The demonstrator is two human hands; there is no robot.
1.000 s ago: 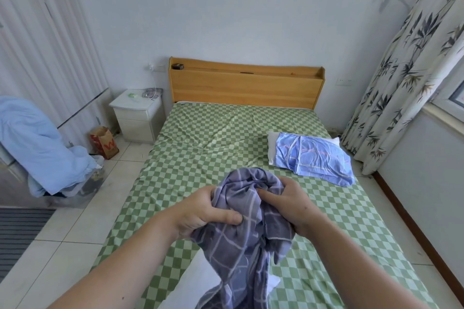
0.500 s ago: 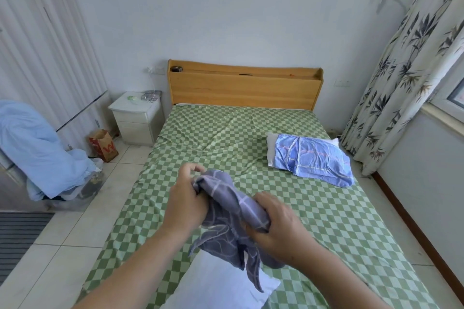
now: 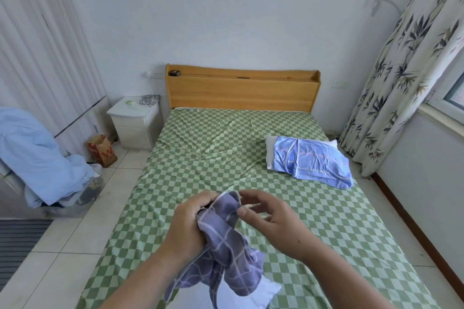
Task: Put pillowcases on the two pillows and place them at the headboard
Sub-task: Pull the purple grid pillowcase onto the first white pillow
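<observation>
My left hand [image 3: 188, 226] grips a bunched purple-grey checked pillowcase [image 3: 226, 253] above the near end of the bed [image 3: 200, 170]. My right hand [image 3: 271, 221] hovers just right of the cloth with loosely curled fingers, its thumb at the cloth's upper edge. A bare white pillow [image 3: 267, 291] lies under the hanging cloth at the bed's foot, mostly hidden. A second white pillow [image 3: 270, 155] lies on the bed's right side with a blue pillowcase [image 3: 313, 163] over most of it. The wooden headboard [image 3: 241, 93] stands at the far end.
A white nightstand [image 3: 135, 120] and a paper bag [image 3: 103, 150] stand left of the bed. Light blue bedding [image 3: 32, 148] is draped over a seat at far left. A patterned curtain [image 3: 401, 70] hangs on the right. Tiled floor runs along both sides.
My right hand has let go of the purple-grey pillowcase and moved up and to the right. My left hand keeps hold of the bunched cloth, which hangs lower over the white pillow.
</observation>
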